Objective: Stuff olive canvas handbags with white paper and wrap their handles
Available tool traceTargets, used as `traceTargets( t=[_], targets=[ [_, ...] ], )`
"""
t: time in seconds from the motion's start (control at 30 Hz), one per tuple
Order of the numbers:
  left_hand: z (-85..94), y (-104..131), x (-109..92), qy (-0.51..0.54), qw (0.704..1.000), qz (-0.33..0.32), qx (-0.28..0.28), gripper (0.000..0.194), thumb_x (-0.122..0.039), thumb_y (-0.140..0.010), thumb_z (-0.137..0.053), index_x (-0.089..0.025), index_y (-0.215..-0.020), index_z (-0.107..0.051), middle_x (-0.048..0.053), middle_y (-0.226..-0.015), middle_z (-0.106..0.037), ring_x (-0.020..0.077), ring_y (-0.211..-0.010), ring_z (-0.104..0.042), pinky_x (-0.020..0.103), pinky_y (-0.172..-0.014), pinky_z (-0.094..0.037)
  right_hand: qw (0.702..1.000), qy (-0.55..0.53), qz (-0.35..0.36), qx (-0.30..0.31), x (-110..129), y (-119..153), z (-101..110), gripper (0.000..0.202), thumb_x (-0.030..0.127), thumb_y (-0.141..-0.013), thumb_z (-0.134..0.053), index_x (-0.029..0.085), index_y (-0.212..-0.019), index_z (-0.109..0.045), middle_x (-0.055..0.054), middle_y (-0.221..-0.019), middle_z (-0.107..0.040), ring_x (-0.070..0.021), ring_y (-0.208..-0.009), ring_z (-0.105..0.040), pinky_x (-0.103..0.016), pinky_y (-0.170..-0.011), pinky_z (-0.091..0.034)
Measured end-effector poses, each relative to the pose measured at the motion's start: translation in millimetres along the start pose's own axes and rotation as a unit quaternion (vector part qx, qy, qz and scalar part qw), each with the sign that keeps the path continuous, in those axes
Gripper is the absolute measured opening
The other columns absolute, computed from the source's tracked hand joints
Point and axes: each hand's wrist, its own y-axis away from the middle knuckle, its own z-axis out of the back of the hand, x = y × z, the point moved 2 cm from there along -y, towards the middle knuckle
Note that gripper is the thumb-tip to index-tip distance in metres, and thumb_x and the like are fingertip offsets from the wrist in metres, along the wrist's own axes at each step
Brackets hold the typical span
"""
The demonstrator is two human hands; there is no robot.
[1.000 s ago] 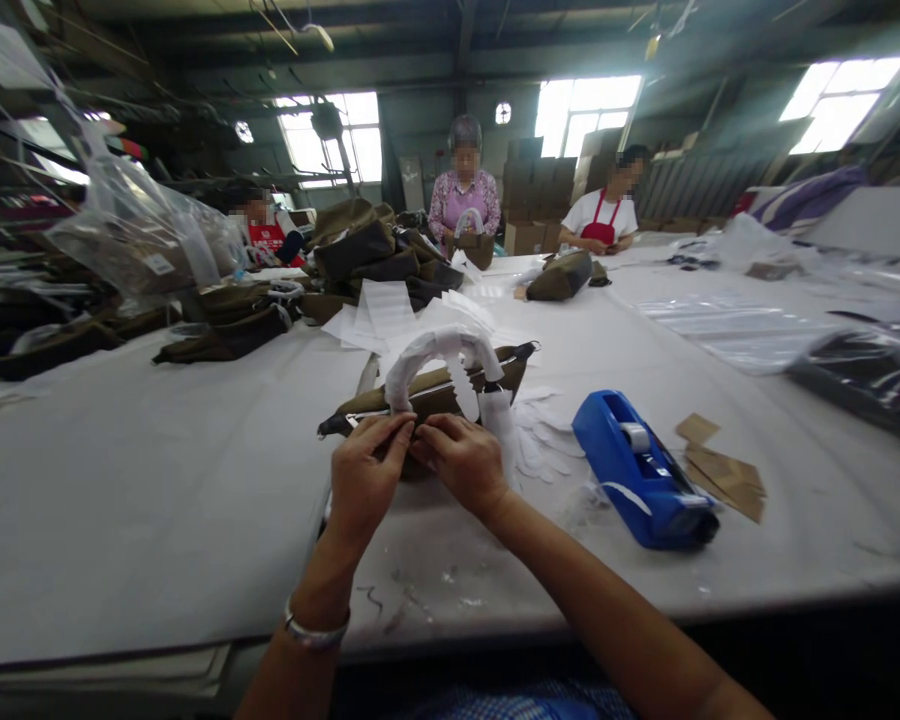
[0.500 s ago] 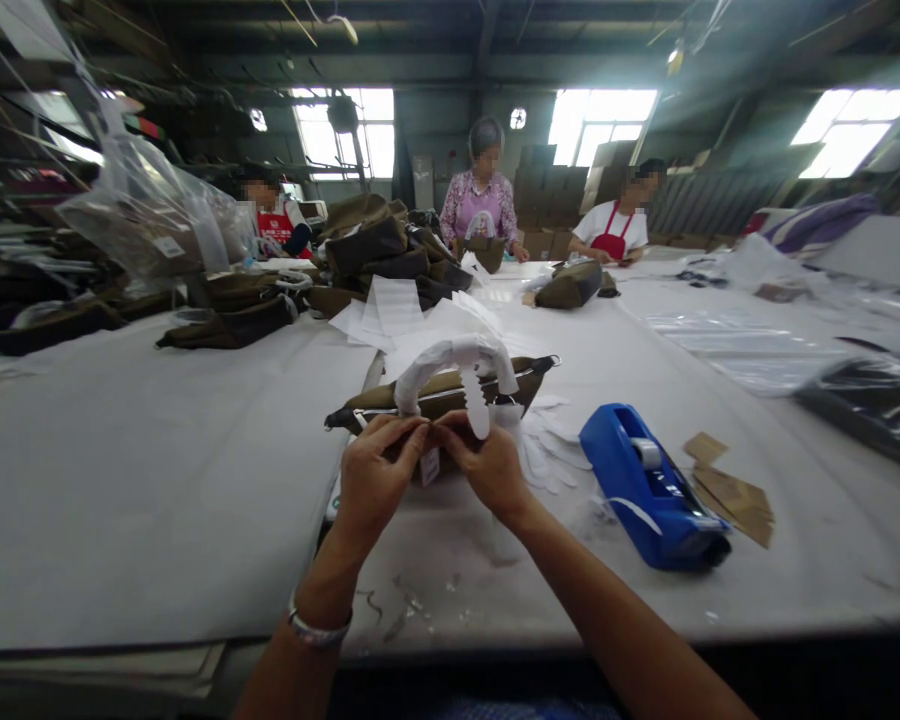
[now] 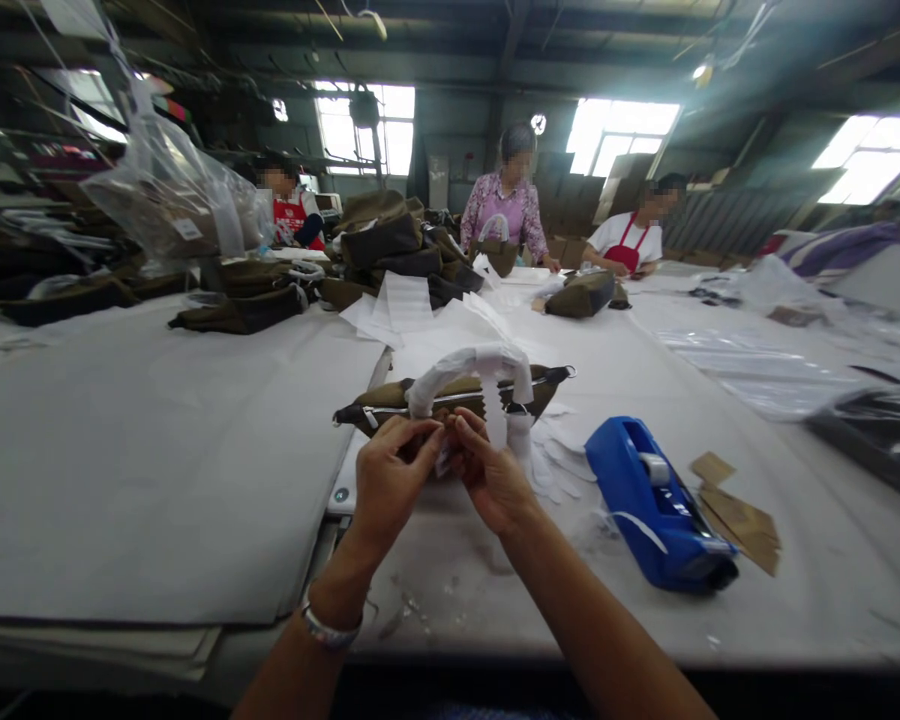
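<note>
An olive-brown handbag (image 3: 461, 393) with a silver zip stands in front of me, its arched handle (image 3: 450, 366) wrapped in white. From the handle hangs a white strip with a toothed edge (image 3: 493, 412). My left hand (image 3: 391, 475) is pinched at the bag's near side, just below the zip. Beside it, my right hand (image 3: 495, 488) has thumb and fingers closed together, close to the left fingertips. What lies between the fingers is too small and covered to name. Partly hidden between both hands is a white tag (image 3: 442, 460).
On the right sit a blue tape dispenser (image 3: 634, 500) and brown card pieces (image 3: 742, 525). White toothed strips (image 3: 559, 465) lie beside the bag. Behind are paper sheets (image 3: 405, 302), piled bags (image 3: 382, 245) and clear plastic sleeves (image 3: 750, 365). Several people work across the table.
The view has shifted, so the scene sits slightly lower and further right. My right fingers have turned and drawn a little apart from the left fingertips. The bag stays in place.
</note>
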Motion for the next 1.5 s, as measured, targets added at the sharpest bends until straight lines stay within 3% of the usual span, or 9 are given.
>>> traceTargets(
  t=[0.33,0.73,0.97,1.07,1.3,1.5],
  targets=[
    [-9.3,10,9,0.092,0.992,0.083,-0.04,0.012,-0.031,-0.087,-0.074,-0.02,-0.09,-0.077,0.0,-0.081,-0.068,0.0127,-0.071,-0.06,0.024,-0.065,-0.047,0.999,-0.05,-0.012,-0.002,-8,2,-8,0.029,0.015,-0.068,-0.089,0.022,-0.094,-0.077,0.004,-0.09,-0.079,-0.0072,-0.072,-0.07,-0.011,-0.055,-0.053],
    [-14.2,14,7,0.128,0.981,0.122,-0.079,0.015,-0.033,-0.087,-0.074,-0.019,-0.091,-0.077,-0.001,-0.076,-0.066,0.0124,-0.068,-0.057,0.023,-0.063,-0.045,0.998,-0.062,-0.018,-0.012,-19,3,-12,0.024,0.014,-0.072,-0.086,0.024,-0.092,-0.077,0.004,-0.089,-0.079,-0.0079,-0.075,-0.071,-0.013,-0.064,-0.056],
    [-13.9,17,7,0.097,0.988,0.094,-0.069,0.013,-0.032,-0.087,-0.073,-0.02,-0.091,-0.078,-0.001,-0.077,-0.065,0.0124,-0.069,-0.057,0.024,-0.064,-0.044,0.999,-0.036,0.025,-0.021,-26,2,-10,0.027,0.021,-0.067,-0.09,0.024,-0.091,-0.079,0.003,-0.094,-0.079,-0.0097,-0.081,-0.071,-0.015,-0.068,-0.057],
    [-9.5,15,8,0.081,0.991,0.085,-0.062,0.013,-0.031,-0.087,-0.073,-0.02,-0.09,-0.078,-0.001,-0.074,-0.063,0.0124,-0.067,-0.055,0.024,-0.063,-0.043,0.996,0.029,0.083,-0.013,-25,1,-8,0.028,0.026,-0.066,-0.09,0.023,-0.092,-0.08,0.0,-0.097,-0.079,-0.0138,-0.087,-0.071,-0.022,-0.076,-0.059],
    [-5.4,13,10,0.106,0.987,0.102,-0.058,0.016,-0.034,-0.087,-0.072,-0.019,-0.089,-0.077,-0.002,-0.071,-0.059,0.0127,-0.066,-0.054,0.024,-0.061,-0.043,0.936,0.278,0.214,0.004,-13,-4,4,0.018,0.034,-0.079,-0.082,0.025,-0.094,-0.08,0.0,-0.099,-0.078,-0.0192,-0.092,-0.07,-0.031,-0.086,-0.058],
    [-1.0,13,8,0.077,0.993,0.076,-0.042,0.015,-0.033,-0.088,-0.071,-0.019,-0.087,-0.076,-0.002,-0.071,-0.06,0.0125,-0.066,-0.053,0.024,-0.063,-0.042,0.838,0.45,0.31,0.0,6,-4,4,0.004,0.027,-0.08,-0.078,0.029,-0.084,-0.08,0.002,-0.085,-0.078,-0.0209,-0.084,-0.07,-0.033,-0.083,-0.056]
  ],
)
